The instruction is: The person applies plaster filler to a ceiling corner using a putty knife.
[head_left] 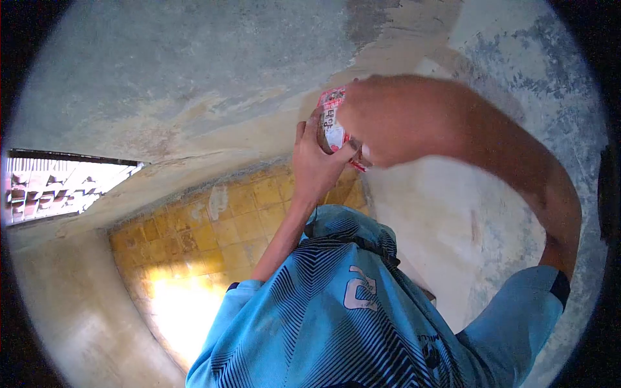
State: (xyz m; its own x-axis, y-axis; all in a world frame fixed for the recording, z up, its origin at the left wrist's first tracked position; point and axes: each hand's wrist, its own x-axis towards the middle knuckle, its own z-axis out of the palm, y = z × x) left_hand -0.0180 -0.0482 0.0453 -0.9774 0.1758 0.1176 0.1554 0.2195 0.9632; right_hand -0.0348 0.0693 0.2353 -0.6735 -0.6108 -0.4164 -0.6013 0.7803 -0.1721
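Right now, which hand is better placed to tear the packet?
Likely the right hand: it grips the packet from above at its edge, so it could pull, while the left hand cups it from below and steadies it.

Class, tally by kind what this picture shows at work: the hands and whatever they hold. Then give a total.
Bare hands: 2 (left hand, right hand)
Red-and-white printed packet, held by both: 1
Total: 3
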